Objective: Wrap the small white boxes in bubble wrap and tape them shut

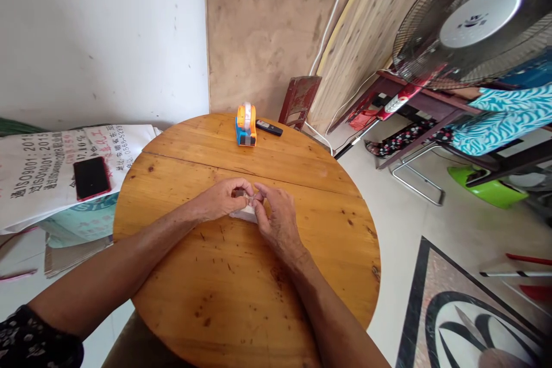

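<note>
Mid-frame, both hands (pixel 278 215) pinch a small, whitish, boxy object (pixel 245 215) over the round, knotty wooden counter (pixel 207 282).

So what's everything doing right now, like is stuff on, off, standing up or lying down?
Left hand: fingers curled, pinching at the small pale thing
Right hand: fingers bent, pinching there too
Small pale thing: partly hidden by the hands
Tape dispenser: standing up, tape roll in it
Slim black object: lying on the table
Phone: lying down, screen dark
Fan: standing; can't tell if it's spinning
</note>
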Available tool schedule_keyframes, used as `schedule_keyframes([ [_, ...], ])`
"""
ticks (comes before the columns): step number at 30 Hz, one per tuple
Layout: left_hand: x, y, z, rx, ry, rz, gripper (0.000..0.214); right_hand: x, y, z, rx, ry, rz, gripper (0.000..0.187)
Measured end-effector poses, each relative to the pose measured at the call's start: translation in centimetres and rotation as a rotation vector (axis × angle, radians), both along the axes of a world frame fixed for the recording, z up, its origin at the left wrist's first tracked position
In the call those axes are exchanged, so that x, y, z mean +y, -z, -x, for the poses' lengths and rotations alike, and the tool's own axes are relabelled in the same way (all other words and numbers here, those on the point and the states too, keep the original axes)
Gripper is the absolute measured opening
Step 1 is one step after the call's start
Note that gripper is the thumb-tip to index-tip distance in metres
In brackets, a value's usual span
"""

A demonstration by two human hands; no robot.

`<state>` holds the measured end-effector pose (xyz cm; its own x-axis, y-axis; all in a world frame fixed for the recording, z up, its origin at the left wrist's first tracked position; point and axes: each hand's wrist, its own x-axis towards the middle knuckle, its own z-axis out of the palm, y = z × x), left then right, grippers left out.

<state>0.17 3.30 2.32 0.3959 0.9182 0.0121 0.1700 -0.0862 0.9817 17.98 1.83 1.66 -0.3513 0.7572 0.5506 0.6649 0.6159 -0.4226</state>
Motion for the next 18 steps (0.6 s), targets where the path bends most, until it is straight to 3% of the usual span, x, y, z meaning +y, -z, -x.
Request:
schedule_keyframes([
  [4, 0.0, 0.1, 0.1, -0.029, 0.012, 0.011, 0.016, -0.1, -0.1, -0.1, 0.035, -0.004, -0.022, 0.028],
  [11, -0.1, 0.1, 0.4, -0.082, 0.028, 0.051, 0.045, -0.4, -0.9, -0.8, 0.081, -0.016, -0.012, 0.035],
  [18, -0.3, -0.8, 0.7, 0.029, 0.035, 0.058, 0.047, -0.3, -1.0, -1.8, 0.064, -0.077, 0.009, 0.034],
])
